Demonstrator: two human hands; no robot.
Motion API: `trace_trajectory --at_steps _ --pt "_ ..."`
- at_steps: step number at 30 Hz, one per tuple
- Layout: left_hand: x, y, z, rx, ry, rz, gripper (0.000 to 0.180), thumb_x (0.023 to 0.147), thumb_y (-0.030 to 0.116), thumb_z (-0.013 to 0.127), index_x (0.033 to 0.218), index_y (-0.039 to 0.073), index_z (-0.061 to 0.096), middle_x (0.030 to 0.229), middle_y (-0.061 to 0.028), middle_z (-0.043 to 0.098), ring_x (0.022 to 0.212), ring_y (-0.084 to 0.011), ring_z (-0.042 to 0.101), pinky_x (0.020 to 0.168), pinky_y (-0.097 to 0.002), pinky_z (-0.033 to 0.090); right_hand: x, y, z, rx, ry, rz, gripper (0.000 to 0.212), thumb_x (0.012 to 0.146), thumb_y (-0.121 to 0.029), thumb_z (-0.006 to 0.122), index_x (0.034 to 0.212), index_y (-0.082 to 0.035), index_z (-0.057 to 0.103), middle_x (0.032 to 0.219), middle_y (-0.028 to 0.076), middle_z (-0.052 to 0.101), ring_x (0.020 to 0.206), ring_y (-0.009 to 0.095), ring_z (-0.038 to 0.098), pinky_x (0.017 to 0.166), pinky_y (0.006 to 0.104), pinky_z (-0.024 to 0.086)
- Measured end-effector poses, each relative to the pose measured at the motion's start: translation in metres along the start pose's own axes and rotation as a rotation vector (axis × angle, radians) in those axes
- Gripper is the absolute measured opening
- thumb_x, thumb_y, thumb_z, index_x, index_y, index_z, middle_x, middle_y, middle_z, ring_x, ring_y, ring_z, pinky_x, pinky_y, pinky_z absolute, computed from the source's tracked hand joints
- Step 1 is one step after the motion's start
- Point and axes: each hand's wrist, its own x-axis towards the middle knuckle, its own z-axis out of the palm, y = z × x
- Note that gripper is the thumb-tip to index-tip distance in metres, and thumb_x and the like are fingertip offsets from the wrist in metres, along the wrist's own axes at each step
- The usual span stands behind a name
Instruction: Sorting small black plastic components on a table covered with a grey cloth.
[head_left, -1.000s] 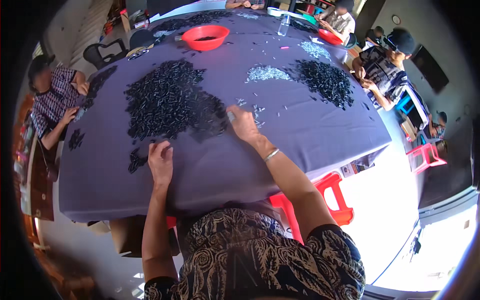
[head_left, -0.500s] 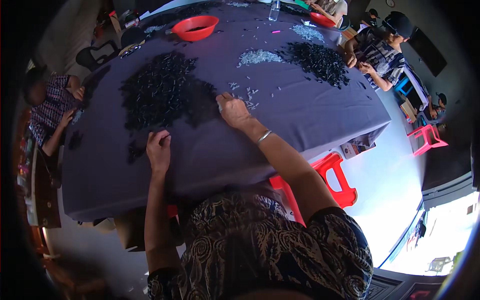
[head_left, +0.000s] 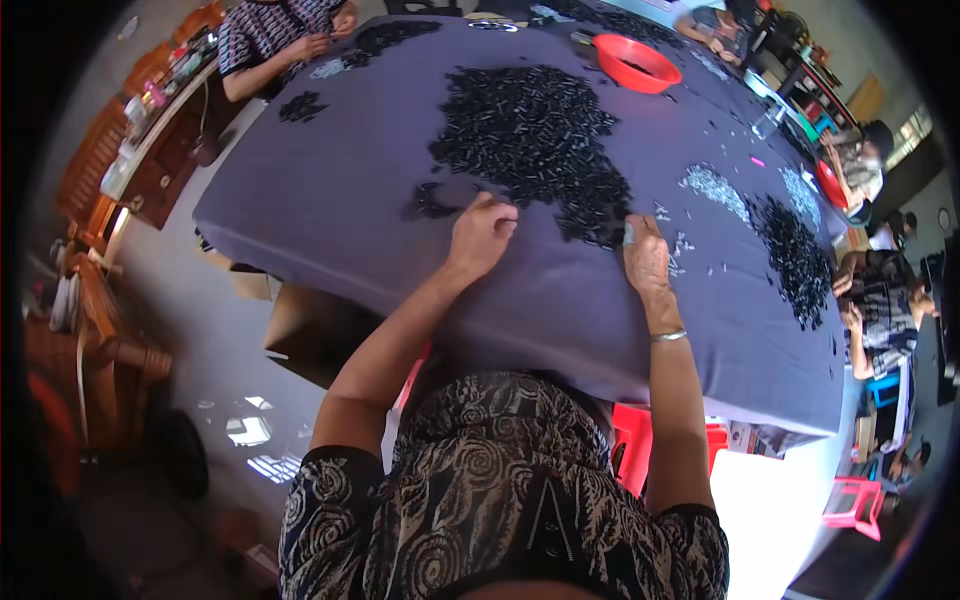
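A large pile of short black tube-like pieces (head_left: 520, 130) lies on the purple-grey cloth in front of me. My left hand (head_left: 482, 238) is at its near edge, beside a small black cluster (head_left: 432, 200). Its fingers are curled together, and whatever they hold is too small to make out. At the pile's right near corner, my right hand (head_left: 648, 258) has its fingers closed and pointing down; a pale spot shows at one finger, and its fingertips are partly hidden. Loose clear pieces (head_left: 680, 245) are scattered just right of that hand.
A red bowl (head_left: 637, 63) with dark pieces inside stands beyond the pile. Farther right are a clear heap (head_left: 715, 190) and another black heap (head_left: 790, 260). Other people sit around the table, one (head_left: 275, 45) at the far left. Red stools (head_left: 632, 445) stand under the near edge.
The view has swung left, so the table appears shifted right. My left hand has moved nearer the main pile; my right hand stays at the pile's right edge by the clear pieces.
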Motion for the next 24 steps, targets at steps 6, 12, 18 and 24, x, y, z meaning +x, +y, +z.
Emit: trace_trajectory --at_steps 6,12,18,24 --pt "0.0016 0.0042 0.0091 0.008 0.008 0.031 0.010 0.072 0.003 0.064 0.082 0.006 0.063 0.079 -0.0084 0.055 0.070 -0.0252 0.059 0.063 -0.0339 0.047 -0.0017 0.0070 -0.0025 -0.043 0.000 0.015 0.018 0.078 0.005 0.047 0.093 0.000 0.056 0.088 0.021 0.057 0.078 0.042 0.057 0.067 0.0472 0.048" --pt "-0.0010 -0.0005 0.0074 0.007 -0.006 -0.017 0.011 0.072 0.003 0.061 0.082 0.006 0.065 0.081 -0.0081 0.056 0.075 -0.0270 0.059 0.066 -0.0363 0.048 0.0004 0.0007 -0.0041 0.004 -0.025 0.039 0.024 0.073 0.008 0.046 0.094 -0.001 0.054 0.090 0.021 0.055 0.081 0.042 0.056 0.071 0.0465 0.047" --pt "0.0002 0.0013 0.0079 0.017 0.001 0.009 0.011 0.072 0.003 0.062 0.082 0.007 0.064 0.081 -0.0080 0.056 0.074 -0.0262 0.059 0.066 -0.0354 0.048 -0.0001 0.0060 -0.0029 0.007 -0.032 0.042 0.024 0.073 0.008 0.046 0.093 -0.001 0.054 0.090 0.021 0.055 0.080 0.042 0.055 0.071 0.0466 0.047" --pt "0.0010 -0.0005 0.0082 0.009 0.010 0.033 0.011 0.073 0.003 0.063 0.083 0.007 0.063 0.079 -0.0080 0.054 0.071 -0.0252 0.059 0.065 -0.0340 0.047 0.0012 0.0006 -0.0044 0.001 -0.007 0.054 0.018 0.076 0.006 0.047 0.091 -0.001 0.054 0.087 0.021 0.056 0.080 0.042 0.055 0.069 0.0469 0.046"
